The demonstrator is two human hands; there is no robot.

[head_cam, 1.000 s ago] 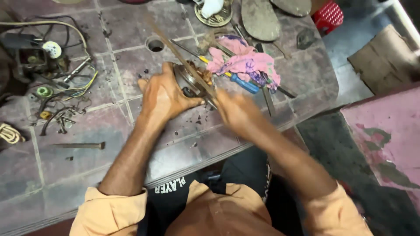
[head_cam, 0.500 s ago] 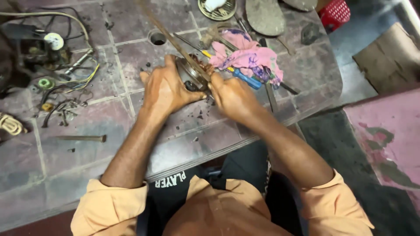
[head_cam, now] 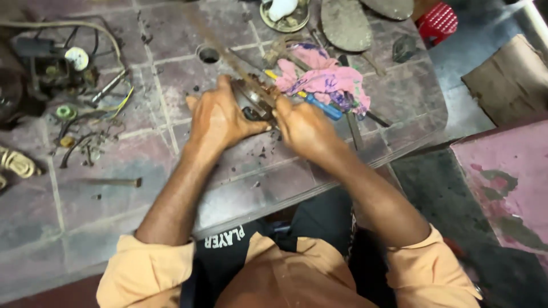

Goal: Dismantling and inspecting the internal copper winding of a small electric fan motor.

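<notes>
Left hand gripping round metal motor part, right hand closing on its edge, pink rag lying beside on tiled bench

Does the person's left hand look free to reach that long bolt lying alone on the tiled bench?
Probably not right now: the left hand is wrapped around the round metal part, as is the right hand. The path itself looks open; the bolt lies on bare bench beside the left forearm.

A pink rag with dark stains lies beside a blue-handled screwdriver. The desk is dull reddish-grey tile, and the far right basket is red.
</notes>
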